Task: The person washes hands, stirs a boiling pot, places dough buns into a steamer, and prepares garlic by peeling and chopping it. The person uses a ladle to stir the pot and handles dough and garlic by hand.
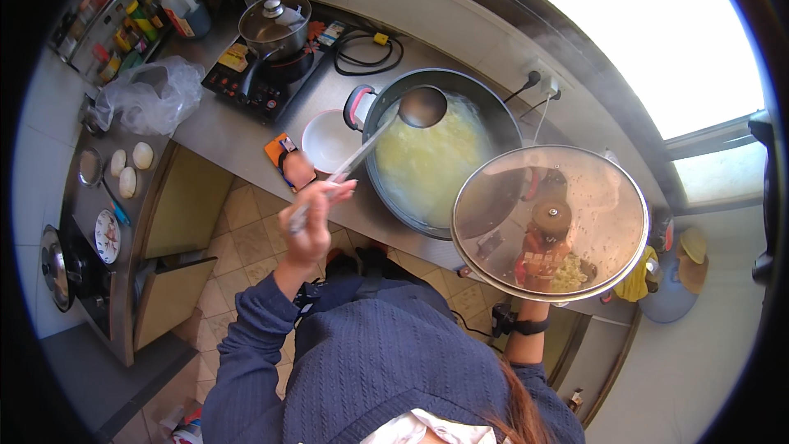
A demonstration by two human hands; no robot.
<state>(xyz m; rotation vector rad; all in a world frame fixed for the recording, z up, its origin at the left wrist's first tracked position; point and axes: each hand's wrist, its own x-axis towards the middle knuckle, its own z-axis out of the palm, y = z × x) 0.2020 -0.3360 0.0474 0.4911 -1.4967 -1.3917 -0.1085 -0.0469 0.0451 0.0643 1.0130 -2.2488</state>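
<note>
My left hand (312, 218) grips the long handle of a metal ladle (423, 107), whose bowl hangs over the large dark pot (385, 196) of steaming, pale yellow-green liquid. On the right, my right hand (542, 259) holds a glass lid (493, 214) beside the pot, overlapping its near right rim in view; the fingers show blurrily through the glass. A white bowl (327, 136) stands just left of the pot. An orange packet (278, 148) lies beside that bowl, near the counter's front edge.
An induction cooker (230, 86) with a smaller lidded pot (274, 45), a looped cable (366, 66), a plastic bag (156, 94), spice racks and bottles stand at the back left. The left counter holds white oval items (127, 181) and a small dish (107, 234), above an open cupboard door (168, 304).
</note>
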